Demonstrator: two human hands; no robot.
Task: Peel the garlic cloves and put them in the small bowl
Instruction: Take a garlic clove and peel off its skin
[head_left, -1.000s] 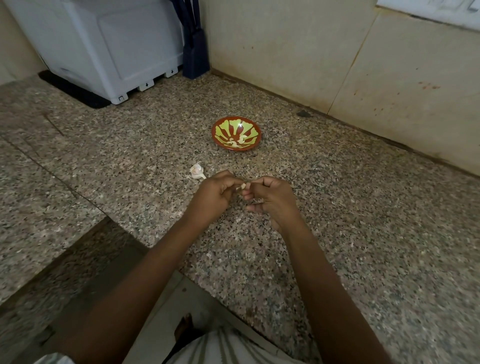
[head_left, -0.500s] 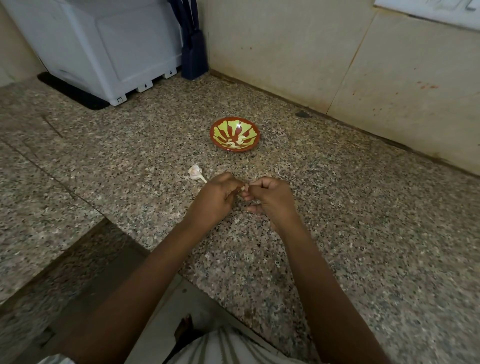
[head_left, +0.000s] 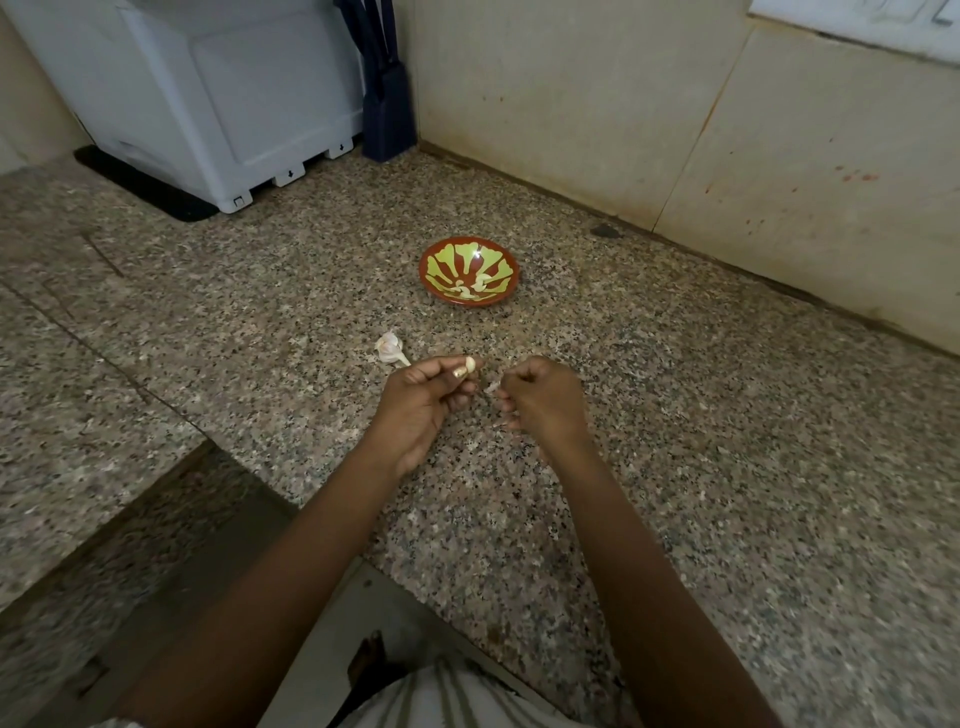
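My left hand (head_left: 423, 402) pinches a pale garlic clove (head_left: 470, 365) between thumb and fingertips, above the granite counter. My right hand (head_left: 540, 402) sits a short gap to its right, fingers curled, pinching a thin strip of garlic skin (head_left: 492, 387). The small red bowl with a green pattern (head_left: 469, 271) stands on the counter beyond both hands and holds a few peeled cloves (head_left: 470, 288). The rest of a garlic bulb (head_left: 390, 348) lies on the counter just left of and beyond my left hand.
A white appliance (head_left: 208, 98) stands at the back left, with a dark blue object (head_left: 387, 104) beside it in the corner. A tiled wall (head_left: 675, 130) runs behind the bowl. The counter edge (head_left: 322, 525) lies under my forearms, with a lower ledge at left.
My hands, joined on the clove before, have pulled apart. The clove stays in my left hand and a piece of skin has come away in my right.
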